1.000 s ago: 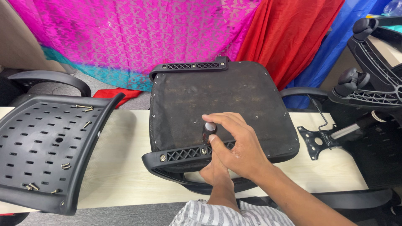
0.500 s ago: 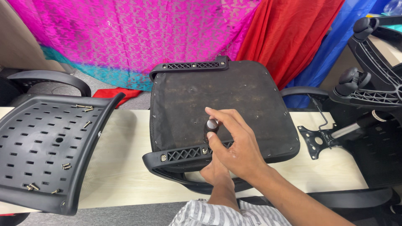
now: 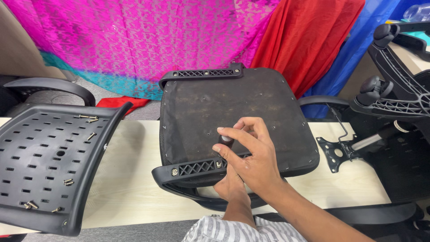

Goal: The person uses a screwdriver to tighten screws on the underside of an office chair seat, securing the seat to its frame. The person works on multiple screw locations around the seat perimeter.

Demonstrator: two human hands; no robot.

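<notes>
An upturned black chair seat (image 3: 233,103) lies on a pale table (image 3: 130,188), with black armrest brackets at its far edge (image 3: 201,74) and near edge (image 3: 197,168). My right hand (image 3: 251,157) is over the near bracket, fingers pinched round a short dark tool handle with a pale top (image 3: 224,139) that stands upright on the seat's edge. My left hand (image 3: 230,188) sits just below, mostly covered by the right hand. It grips the near armrest (image 3: 188,190) from the front.
A perforated black chair back (image 3: 45,161) with several loose screws in it lies at the left. A metal seat plate with a lever (image 3: 336,152) and a chair base with castors (image 3: 394,98) are at the right. Pink, red and blue cloths hang behind.
My right hand's fingers have shifted round the tool handle, the wrist turning slightly. The seat and my left hand have stayed put.
</notes>
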